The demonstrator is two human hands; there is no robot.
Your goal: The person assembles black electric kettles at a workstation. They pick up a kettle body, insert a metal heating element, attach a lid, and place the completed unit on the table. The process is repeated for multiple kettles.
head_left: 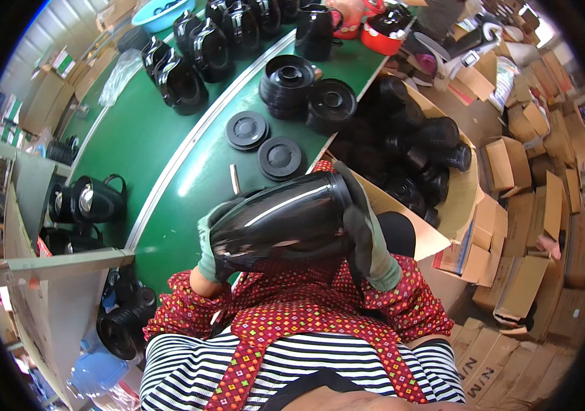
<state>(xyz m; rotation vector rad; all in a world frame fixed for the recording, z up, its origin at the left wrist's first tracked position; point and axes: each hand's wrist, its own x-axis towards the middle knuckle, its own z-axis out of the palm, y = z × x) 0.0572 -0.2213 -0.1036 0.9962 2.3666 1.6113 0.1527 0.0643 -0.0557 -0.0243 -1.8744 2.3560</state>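
Observation:
A large glossy black pot body (282,219) lies tilted on its side between my hands, in front of my chest. My gloved left hand (208,250) grips its left end, with most of the fingers hidden behind it. Around the right rim wraps my right hand (368,236), in a green glove with dark palm coating. Just beyond the pot body, flat black round lids (281,158) rest on the green table (176,236). Behind them stand a stack of black ring-shaped parts (285,79) and another round black part (331,103). A short pale stick (234,179) is near my left hand.
Several black handled pots (183,82) stand at the far side, near a blue basin (162,15) and a red container (380,41). More pots (101,198) sit at left. An open carton (409,229) of black parts adjoins the table's right edge; cardboard boxes (505,164) lie beyond.

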